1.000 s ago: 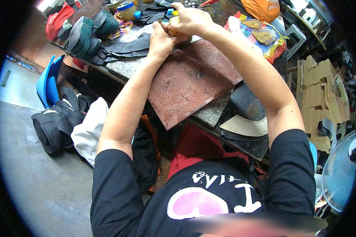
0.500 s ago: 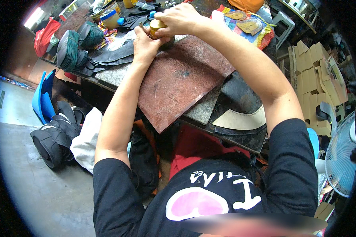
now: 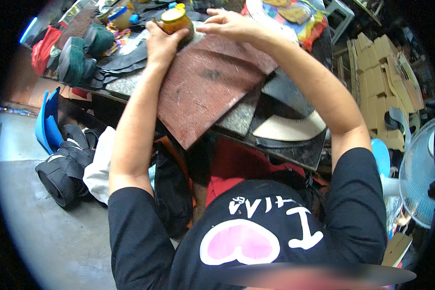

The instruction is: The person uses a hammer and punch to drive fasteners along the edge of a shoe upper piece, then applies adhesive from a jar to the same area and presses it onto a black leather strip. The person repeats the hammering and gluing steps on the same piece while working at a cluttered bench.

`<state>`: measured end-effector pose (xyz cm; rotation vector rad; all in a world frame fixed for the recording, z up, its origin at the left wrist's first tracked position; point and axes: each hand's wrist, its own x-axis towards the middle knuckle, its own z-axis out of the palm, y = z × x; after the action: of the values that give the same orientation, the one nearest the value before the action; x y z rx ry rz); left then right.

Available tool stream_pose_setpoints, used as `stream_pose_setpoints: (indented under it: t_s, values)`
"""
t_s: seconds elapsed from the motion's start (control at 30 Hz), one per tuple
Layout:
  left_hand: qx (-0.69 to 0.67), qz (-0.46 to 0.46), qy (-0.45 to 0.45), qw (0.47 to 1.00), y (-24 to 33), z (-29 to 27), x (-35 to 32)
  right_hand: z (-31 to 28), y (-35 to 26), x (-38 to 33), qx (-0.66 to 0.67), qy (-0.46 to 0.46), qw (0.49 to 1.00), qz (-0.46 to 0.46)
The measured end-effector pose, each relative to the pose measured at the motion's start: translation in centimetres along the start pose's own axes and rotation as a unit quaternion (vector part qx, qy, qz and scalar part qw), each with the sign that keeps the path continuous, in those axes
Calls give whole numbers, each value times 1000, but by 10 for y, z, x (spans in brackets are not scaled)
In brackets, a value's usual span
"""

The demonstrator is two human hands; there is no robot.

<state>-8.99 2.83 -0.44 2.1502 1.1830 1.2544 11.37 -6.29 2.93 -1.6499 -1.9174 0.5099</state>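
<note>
The lower body of the small jar (image 3: 175, 21) is covered by the left hand (image 3: 163, 42); only its yellow lid and upper wall show. The right hand (image 3: 227, 25) lies palm down, its fingertips hard to make out against the clutter. The workbench (image 3: 125, 82) top is largely buried under the reddish-brown sheet (image 3: 212, 87) and dark cut pieces. The white fan (image 3: 418, 174) is cut off at the right rim. A blurred band crosses the lower edge.

A small amber jar (image 3: 176, 21) with a yellow lid stands upright at the reddish-brown board's (image 3: 205, 87) far edge.
</note>
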Motion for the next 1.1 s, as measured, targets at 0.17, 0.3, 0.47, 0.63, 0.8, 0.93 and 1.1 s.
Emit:
stream_pose_setpoints:
  t_s: [0.17,0.3,0.47,0.63,0.8,0.93,1.1]
  values:
    - [56,44,-12,997,-7,2,5,-58,10,-102,86,77,993,11]
    - [111,113,34,987,-16,6,7,-82,15,-191,-43,144,989,10]
    - [58,192,116,973,-11,3,8,-88,29,-282,-89,204,974,38]
    - [-4,337,58,940,60,-26,-22,-81,48,-338,-4,155,966,205]
    - [-20,286,-180,941,145,-48,-151,-54,53,-349,-33,145,964,220]
    - [-36,352,-287,890,163,-39,-211,-54,47,-357,-35,149,963,224]
    - [-82,304,-226,922,153,-27,-231,-51,36,-363,11,166,960,224]
